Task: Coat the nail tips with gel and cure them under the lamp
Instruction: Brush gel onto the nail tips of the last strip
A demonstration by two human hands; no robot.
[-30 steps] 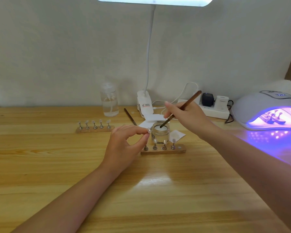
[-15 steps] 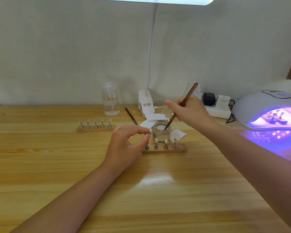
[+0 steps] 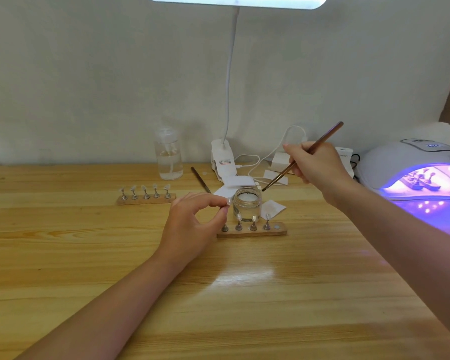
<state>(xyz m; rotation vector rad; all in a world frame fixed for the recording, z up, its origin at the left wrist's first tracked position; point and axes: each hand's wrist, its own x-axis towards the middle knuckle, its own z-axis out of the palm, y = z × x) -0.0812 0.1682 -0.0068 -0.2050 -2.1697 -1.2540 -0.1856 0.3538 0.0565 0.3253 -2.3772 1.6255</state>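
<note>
Just left of the gel jar point(image 3: 247, 202), left hand point(image 3: 192, 227) pinches a nail tip point(image 3: 228, 201) upright; right hand point(image 3: 316, 166) grips the brush point(image 3: 303, 157), bristles down-left, right of the tip, past the jar.

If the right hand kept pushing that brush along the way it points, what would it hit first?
Probably the glass jar. The right hand aims the brush down-left, its tip just beside the jar's rim. Depth is unclear, so it might strike the table instead.
</note>
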